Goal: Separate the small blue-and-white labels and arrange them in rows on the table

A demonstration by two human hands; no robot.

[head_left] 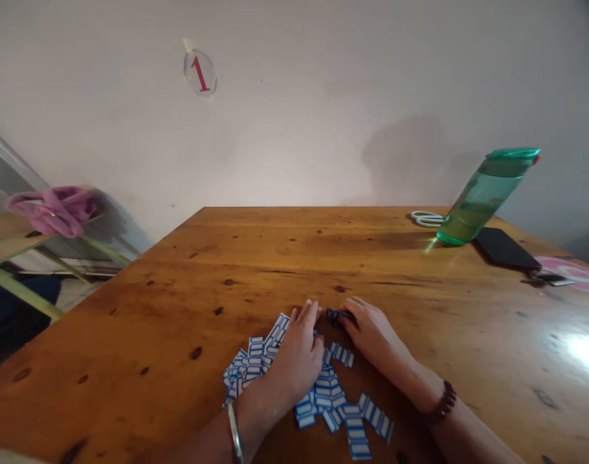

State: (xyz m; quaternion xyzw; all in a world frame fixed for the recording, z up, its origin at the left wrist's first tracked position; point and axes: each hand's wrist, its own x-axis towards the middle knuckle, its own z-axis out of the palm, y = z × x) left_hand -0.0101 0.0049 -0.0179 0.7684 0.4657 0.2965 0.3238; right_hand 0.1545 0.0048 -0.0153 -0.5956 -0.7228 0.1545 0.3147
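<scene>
A loose heap of paper label strips [329, 386], white with blue-outlined boxes, lies spread on the wooden table in front of me. My left hand [300, 354] rests over the heap, its fingers stretched out forward and hiding some of the strips. To the right of it, my right hand [366, 325] pinches a small dark object [339, 315] between thumb and fingers. Part of that object is covered by the fingers, and its kind is not clear. Its free end points left toward my left fingertips, a small gap apart from them.
Toward the table's [256, 258] back right stand a green water bottle [488, 196], a white cable loop [426, 219], a black flat device [506, 249], keys [548, 279] and a pink disc [577, 274]. A pink cloth [57, 209] lies on another table at left. The wall [299, 116] rises behind.
</scene>
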